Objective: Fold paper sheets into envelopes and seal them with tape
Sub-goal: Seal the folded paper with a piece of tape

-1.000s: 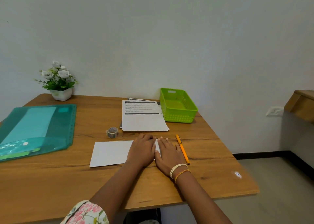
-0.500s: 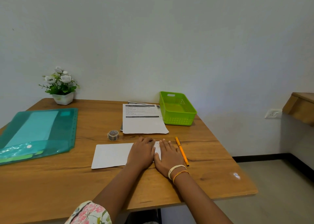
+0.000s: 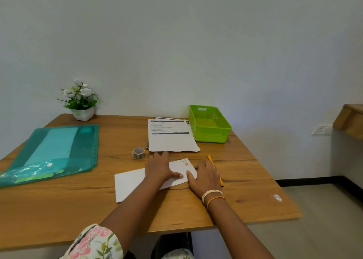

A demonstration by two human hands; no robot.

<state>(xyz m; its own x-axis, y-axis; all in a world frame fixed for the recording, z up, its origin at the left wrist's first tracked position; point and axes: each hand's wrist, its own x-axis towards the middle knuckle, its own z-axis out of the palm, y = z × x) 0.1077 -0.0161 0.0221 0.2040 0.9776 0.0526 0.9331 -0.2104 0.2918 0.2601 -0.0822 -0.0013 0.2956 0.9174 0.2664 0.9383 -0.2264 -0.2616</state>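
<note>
Two hands press flat on a folded white paper [image 3: 133,182] near the middle of the desk [image 3: 59,209]. Left hand [image 3: 159,168] and right hand [image 3: 204,178] both have fingers spread apart, holding nothing. Tape roll [image 3: 138,153] sits just behind the paper. More sheets [image 3: 170,137] lie near the back edge, beside a green basket [image 3: 210,124].

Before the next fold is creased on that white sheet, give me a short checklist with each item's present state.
1. Folded sheet lies flat on the table: ok.
2. Left hand pressing on the sheet: ok.
3. Right hand on the sheet's right end: ok.
4. Tape roll close by, beyond the left hand: ok.
5. Fold edges aligned: cannot tell, hands cover them.
6. Pen clear of the sheet: cannot tell, the right hand partly hides it.
</note>
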